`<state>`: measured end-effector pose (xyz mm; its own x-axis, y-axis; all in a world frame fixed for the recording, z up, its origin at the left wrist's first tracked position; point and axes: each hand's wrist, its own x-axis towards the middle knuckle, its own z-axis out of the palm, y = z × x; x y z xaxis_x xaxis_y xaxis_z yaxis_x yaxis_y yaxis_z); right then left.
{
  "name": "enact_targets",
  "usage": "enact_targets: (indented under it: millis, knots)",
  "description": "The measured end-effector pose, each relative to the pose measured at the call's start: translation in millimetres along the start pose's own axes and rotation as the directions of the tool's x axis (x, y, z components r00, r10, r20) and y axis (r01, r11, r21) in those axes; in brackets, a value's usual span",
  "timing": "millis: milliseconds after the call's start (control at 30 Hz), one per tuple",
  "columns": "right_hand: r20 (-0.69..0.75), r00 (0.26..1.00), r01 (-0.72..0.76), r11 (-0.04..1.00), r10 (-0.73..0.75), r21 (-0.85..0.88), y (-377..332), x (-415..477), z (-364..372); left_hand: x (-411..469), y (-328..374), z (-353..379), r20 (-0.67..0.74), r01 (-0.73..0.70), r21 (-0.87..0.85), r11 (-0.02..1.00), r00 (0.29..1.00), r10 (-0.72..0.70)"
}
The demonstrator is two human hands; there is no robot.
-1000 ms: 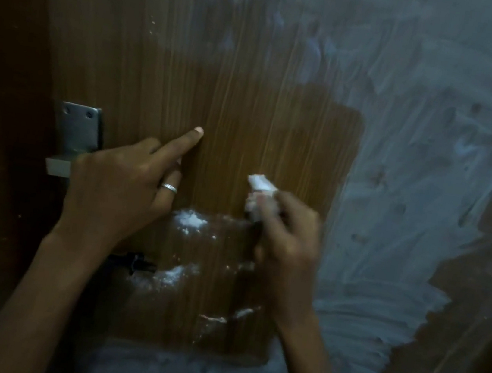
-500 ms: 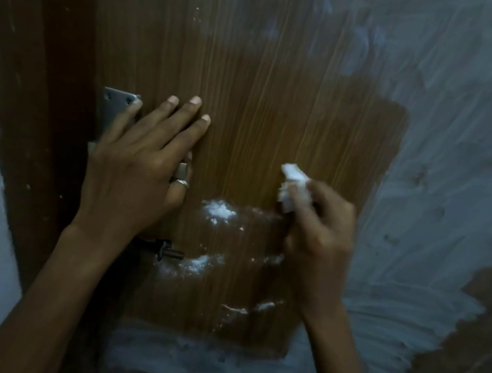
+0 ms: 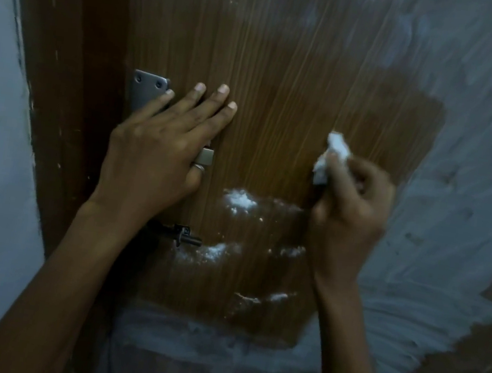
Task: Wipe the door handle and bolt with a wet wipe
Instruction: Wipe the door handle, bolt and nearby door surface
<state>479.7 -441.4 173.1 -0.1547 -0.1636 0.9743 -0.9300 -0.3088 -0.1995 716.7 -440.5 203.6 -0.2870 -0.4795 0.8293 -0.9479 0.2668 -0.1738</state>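
Head view: left hand [image 3: 154,157] lies flat w/ fingers extended and unclenched over the door handle [image 3: 205,156], covering most of it, its plate [image 3: 147,90] showing at upper left; the bolt [image 3: 182,237] sits just below the left wrist, uncovered. Right hand [image 3: 350,207] pinches the bunched wet wipe [image 3: 332,157] betw. thumb and fingers, well right of both fittings, against the brown door [image 3: 284,81] near white residue [image 3: 239,199]. Recommended: lift left hand clear of handle, bring wipe left, wrap it round handle and rub full length incl. plate, then run along bolt; keep pinch firm so wipe does not slip.
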Motion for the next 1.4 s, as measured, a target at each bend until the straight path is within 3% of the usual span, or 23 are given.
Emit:
enact_targets:
  millis: [100,167,267,333,400,467,600,667,733,800,900,1033,1100,1167,1300,1333,1400]
  knots:
    - [-0.037,0.999,-0.034,0.999,0.035,0.03,-23.5,24.0,12.6,0.1,-0.6,-1.4,0.007,-0.005,-0.015,1.0,1.0,0.005]
    - [0.071,0.993,0.091,0.994,-0.095,0.057,-46.7,16.0,23.2,0.0,-0.7,-2.8,0.029,-0.006,-0.022,1.0,1.0,0.006]
    - [0.297,0.905,0.275,0.952,-0.304,0.136,-55.9,-22.2,25.6,1.0,-2.8,-6.9,0.059,-0.018,-0.044,0.999,0.998,0.021]
    - [0.306,0.92,0.2,0.965,-0.244,0.169,-40.0,-36.7,15.0,-0.8,-4.3,-9.2,0.067,-0.03,-0.056,0.998,0.997,0.034]
    - [0.199,0.977,0.035,0.981,-0.074,0.192,-26.0,-41.7,1.3,-2.7,-6.8,-9.3,0.056,-0.036,-0.061,0.998,0.998,0.039]
    - [0.134,0.991,0.004,0.987,-0.026,0.162,-27.5,-48.2,-6.7,-2.6,-7.0,-6.9,0.046,-0.043,-0.076,0.996,0.998,0.047]
    - [0.299,0.921,0.223,0.967,-0.25,0.123,-53.4,-77.1,13.7,-1.9,-8.6,-2.6,0.017,-0.044,-0.098,0.994,0.999,0.046]
    - [0.36,0.886,0.277,0.956,-0.292,0.094,-47.3,-90.1,21.5,-2.1,-9.0,-2.0,0.008,-0.047,-0.098,0.994,0.999,0.048]
    - [0.314,0.923,0.21,0.975,-0.222,0.073,-30.5,-92.0,20.7,-1.6,-9.3,-1.7,0.01,-0.052,-0.091,0.994,0.999,0.053]
    - [0.171,0.983,0.051,0.997,-0.059,0.051,-18.0,-80.8,14.5,-1.5,-8.8,-0.9,0.005,-0.053,-0.092,0.994,0.999,0.054]
    - [0.035,0.995,-0.101,0.992,0.099,0.074,-32.3,-63.7,23.1,-3.0,-9.4,1.4,-0.014,-0.047,-0.097,0.994,0.999,0.046]
    - [0.242,0.953,0.148,0.978,-0.181,0.148,-84.5,-92.1,48.4,-2.1,-8.7,1.8,-0.027,-0.044,-0.096,0.994,0.999,0.042]
    - [0.304,0.919,0.204,0.963,-0.25,0.175,-75.8,-104.5,44.5,-1.5,-7.8,0.2,-0.016,-0.055,-0.104,0.993,0.998,0.053]
    - [0.259,0.948,0.155,0.98,-0.184,0.127,-44.9,-101.4,31.2,-1.7,-7.0,-1.3,-0.004,-0.044,-0.102,0.994,0.999,0.043]
    - [-0.007,0.998,-0.067,0.997,0.068,0.046,-13.3,-68.7,17.1,-3.2,-6.0,-1.6,-0.011,-0.039,-0.094,0.995,0.999,0.038]
    - [-0.022,0.995,-0.094,0.993,0.096,0.075,-23.0,-61.1,23.1,-2.9,-6.5,-1.4,-0.006,-0.038,-0.092,0.995,0.999,0.037]
    - [0.051,0.999,-0.022,0.993,0.016,0.118,-52.1,-61.1,40.8,-2.0,-6.9,-0.3,0.003,-0.035,-0.09,0.995,0.999,0.036]
